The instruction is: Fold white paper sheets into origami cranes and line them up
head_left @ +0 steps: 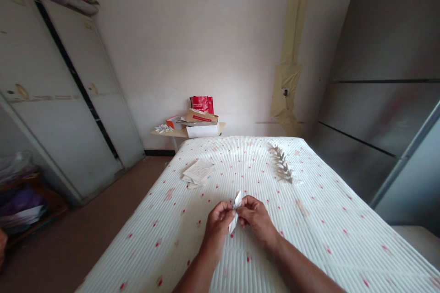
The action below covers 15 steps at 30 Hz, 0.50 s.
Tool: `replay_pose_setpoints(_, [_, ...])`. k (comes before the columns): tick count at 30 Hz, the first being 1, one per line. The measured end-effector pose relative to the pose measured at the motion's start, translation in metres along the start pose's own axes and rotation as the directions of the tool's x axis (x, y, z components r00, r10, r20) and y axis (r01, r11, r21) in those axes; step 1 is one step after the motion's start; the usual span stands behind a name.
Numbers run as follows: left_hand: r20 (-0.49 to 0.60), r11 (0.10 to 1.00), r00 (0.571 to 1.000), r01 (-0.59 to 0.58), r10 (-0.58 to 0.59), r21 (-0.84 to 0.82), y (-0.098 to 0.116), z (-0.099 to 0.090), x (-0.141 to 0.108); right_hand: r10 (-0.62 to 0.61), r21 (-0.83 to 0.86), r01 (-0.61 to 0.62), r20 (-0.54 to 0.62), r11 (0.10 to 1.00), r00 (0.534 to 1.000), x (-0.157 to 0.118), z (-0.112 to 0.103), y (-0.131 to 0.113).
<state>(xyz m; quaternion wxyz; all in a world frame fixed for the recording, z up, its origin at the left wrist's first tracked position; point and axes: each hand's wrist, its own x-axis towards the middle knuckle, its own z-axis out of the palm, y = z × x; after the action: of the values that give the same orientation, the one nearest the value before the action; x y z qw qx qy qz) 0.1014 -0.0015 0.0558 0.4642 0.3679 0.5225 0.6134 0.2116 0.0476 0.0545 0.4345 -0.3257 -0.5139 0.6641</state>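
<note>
A narrow folded piece of white paper (237,200), pointed at its upper and lower ends, stands between my two hands just above the bed. My left hand (219,219) pinches its left side, fingers curled. From the right, my right hand (256,217) grips it near the middle, thumb and fingers closed. A small stack of printed paper sheets (198,171) lies beyond my hands to the left. Farther off on the right, several folded paper figures (283,165) lie in a row on the bed cover.
The patterned bed cover (247,256) stretches beneath my hands. Beyond its far edge, a small table (165,133) holds boxes (202,131), a red bag (202,104) and white folded pieces (164,128). Cabinets stand left (58,100) and right (371,110).
</note>
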Motion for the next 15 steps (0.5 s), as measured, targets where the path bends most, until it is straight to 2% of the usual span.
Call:
replay_pose_setpoints(7, [-0.052,0.999,0.998,-0.019,0.021,0.038,0.002,0.002,-0.002,-0.019,-0.009,0.019,-0.003,1.0,1.0,0.0,0.003,-0.002])
replay_pose_setpoints(15, [-0.121,0.986,0.984,-0.112,0.127,0.126,-0.011,0.003,0.003,-0.043,-0.06,0.036,-0.122,0.998,0.992,0.004,0.008,0.008])
